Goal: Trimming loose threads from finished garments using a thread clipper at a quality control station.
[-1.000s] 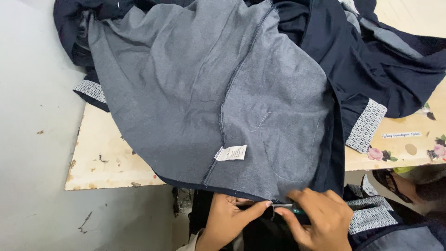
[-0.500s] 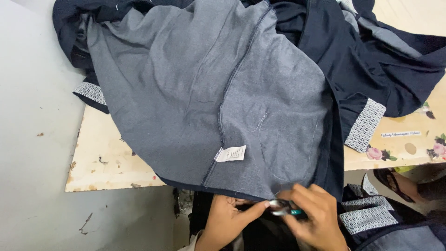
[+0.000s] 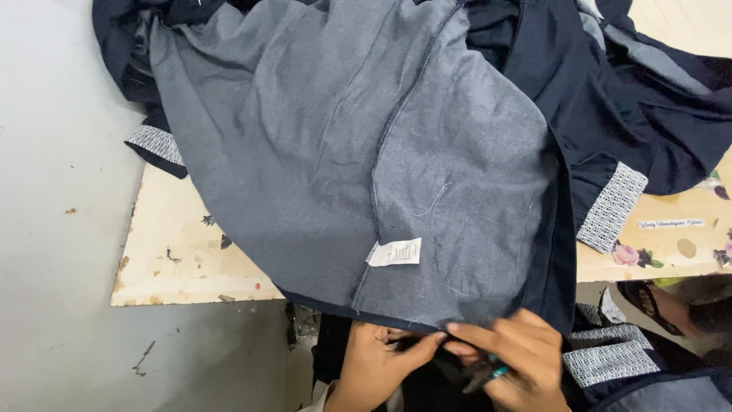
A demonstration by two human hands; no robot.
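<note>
Both hands working the hem of a grey garment at the near edge of the worktop.

From the head view: the grey garment (image 3: 366,152) lies inside out across the worktop (image 3: 175,252), its hem hanging over the near edge. Left hand (image 3: 377,362) pinches the hem just below the white label (image 3: 394,252). Right hand (image 3: 511,358), beside it and touching, is clenched on the same hem and a small teal-handled tool (image 3: 496,372), likely a thread snip. The seam runs from the label away toward the far edge. No containers in sight.
</note>
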